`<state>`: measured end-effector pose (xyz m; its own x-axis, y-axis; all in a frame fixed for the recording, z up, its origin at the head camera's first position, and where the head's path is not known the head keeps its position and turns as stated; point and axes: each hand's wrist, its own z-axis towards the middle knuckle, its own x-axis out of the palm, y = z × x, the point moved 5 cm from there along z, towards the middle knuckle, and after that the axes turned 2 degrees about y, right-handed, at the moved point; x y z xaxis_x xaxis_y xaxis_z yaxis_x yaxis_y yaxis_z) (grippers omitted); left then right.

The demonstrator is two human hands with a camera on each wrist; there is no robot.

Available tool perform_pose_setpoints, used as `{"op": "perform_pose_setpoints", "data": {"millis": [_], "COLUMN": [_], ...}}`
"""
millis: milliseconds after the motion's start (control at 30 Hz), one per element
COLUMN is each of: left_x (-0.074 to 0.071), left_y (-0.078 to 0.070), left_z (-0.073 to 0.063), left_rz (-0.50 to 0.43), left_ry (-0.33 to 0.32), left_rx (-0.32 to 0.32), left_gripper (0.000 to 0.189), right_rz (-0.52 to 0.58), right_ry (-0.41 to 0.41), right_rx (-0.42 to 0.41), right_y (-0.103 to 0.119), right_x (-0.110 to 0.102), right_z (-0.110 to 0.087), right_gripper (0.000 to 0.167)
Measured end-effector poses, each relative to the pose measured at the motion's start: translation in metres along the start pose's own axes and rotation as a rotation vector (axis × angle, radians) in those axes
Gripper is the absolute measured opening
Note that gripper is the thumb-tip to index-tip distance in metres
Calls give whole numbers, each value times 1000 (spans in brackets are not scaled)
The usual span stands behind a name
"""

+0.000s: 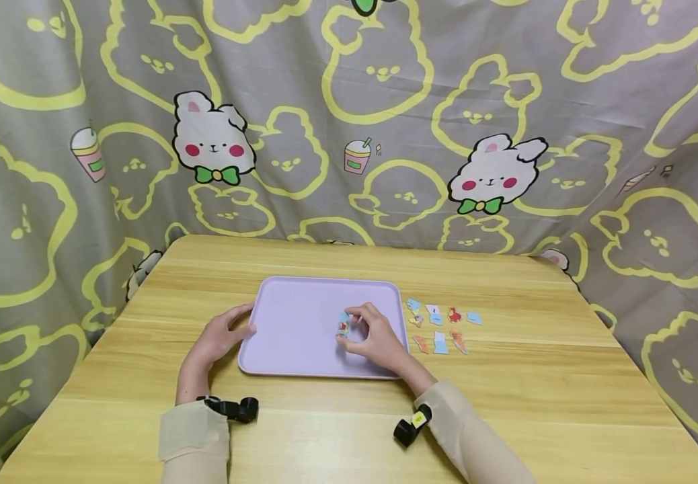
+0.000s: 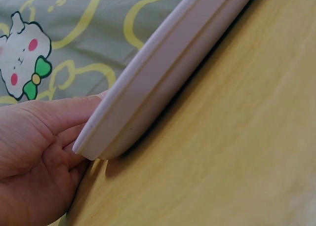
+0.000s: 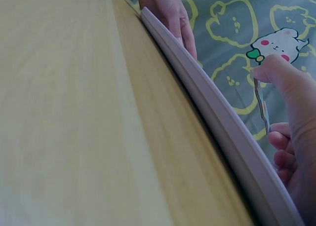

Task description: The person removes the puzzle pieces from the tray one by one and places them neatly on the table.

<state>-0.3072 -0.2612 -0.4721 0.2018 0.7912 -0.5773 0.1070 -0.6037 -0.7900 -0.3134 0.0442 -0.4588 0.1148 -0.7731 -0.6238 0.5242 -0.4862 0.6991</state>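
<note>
My right hand is over the right part of a lilac tray. Between its thumb and fingers it pinches a small puzzle piece, printed light blue, red and green. Edge-on in the right wrist view, this piece looks thin, with a brown part and a paler part. At the tray's left side, my left hand touches the rim with its thumb and fingertips, the thumb stretched out. In the left wrist view its thumb reaches behind the tray's rim, which hides the fingertips.
Right of the tray lie several loose puzzle pieces in two rows, blue, white, red and orange. The wooden table carries all of this. Behind it hangs a grey curtain with yellow outlines and white cartoon animals.
</note>
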Motion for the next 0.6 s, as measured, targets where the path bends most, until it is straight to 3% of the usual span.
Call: {"op": "perform_pose_setpoints", "data": {"millis": [600], "left_x": [0], "left_y": [1], "left_z": [0], "left_rz": [8], "left_ry": [4], "left_rx": [12], "left_gripper": [59], "right_rz": [-1], "right_ry": [-7], "right_rx": [17], "right_y": [-7], "right_x": [-12], "right_z": [-7], "right_gripper": [50]}}
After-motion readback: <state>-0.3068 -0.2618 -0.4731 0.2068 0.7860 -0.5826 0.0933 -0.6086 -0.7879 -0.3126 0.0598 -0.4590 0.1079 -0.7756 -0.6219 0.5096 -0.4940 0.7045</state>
